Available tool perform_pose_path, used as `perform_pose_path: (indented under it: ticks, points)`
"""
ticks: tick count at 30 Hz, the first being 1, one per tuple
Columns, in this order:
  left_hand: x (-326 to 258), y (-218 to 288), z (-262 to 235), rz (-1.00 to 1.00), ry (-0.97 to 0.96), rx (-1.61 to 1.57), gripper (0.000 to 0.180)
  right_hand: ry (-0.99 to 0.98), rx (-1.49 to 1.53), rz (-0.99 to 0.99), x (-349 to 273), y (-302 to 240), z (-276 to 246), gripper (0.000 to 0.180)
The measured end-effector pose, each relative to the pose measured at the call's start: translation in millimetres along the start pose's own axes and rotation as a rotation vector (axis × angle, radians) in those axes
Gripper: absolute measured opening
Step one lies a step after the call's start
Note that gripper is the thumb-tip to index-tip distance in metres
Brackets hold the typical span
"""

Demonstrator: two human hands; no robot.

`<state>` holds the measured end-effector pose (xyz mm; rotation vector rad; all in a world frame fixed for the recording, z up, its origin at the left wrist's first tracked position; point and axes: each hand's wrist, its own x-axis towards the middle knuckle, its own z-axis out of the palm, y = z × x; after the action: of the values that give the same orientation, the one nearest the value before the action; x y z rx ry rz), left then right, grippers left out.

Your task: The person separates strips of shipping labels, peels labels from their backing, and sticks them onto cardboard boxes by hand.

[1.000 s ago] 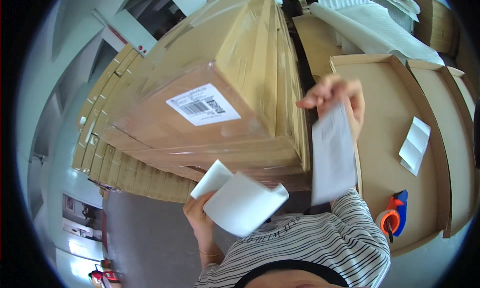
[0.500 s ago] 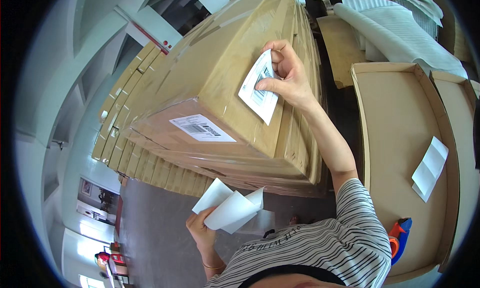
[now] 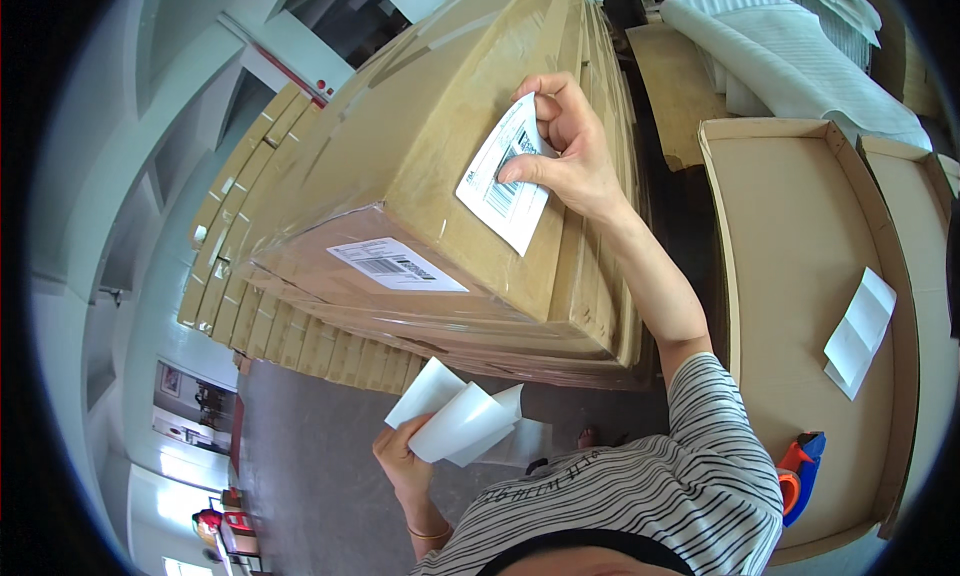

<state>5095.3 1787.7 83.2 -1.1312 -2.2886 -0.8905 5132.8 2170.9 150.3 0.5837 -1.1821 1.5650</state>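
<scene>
My right hand (image 3: 572, 151) pinches a white barcode label (image 3: 497, 198) by its right edge, thumb on the printed face and fingers curled behind. The label lies over the taped side of a large cardboard box (image 3: 430, 166); whether it sticks there, I cannot tell. Another white label (image 3: 395, 265) is stuck flat on the adjoining face of the same box. Low in front of me, my left hand (image 3: 402, 458) is closed on several curled white sheets (image 3: 460, 421), which look like label sheets or backing paper.
To the right stands a shallow open cardboard tray (image 3: 790, 216) holding a folded white sheet (image 3: 860, 333) and a blue-and-orange tape dispenser (image 3: 803, 478). White foam wrap (image 3: 770, 71) lies beyond it. Stacked cartons (image 3: 300, 341) stand behind the box. Grey floor (image 3: 310, 446) shows below.
My right hand and its label have shifted slightly left, and the label lies flatter toward the box. The left hand keeps its grip on the sheets. The view has shifted a little.
</scene>
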Motion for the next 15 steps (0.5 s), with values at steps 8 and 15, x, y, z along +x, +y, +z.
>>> perform_pose_path:
  ticks: [8, 15]
  points:
    - [0.7, -10.3, 4.9, -0.021, -0.012, 0.001, 0.013, -0.007, -0.234, -0.031, 0.4, -1.4, -0.6, 0.063]
    - [5.7, -4.1, 8.5, -0.003, -0.018, -0.034, 0.014, 0.030, -1.004, 0.137, -0.6, -15.8, -22.9, 0.081]
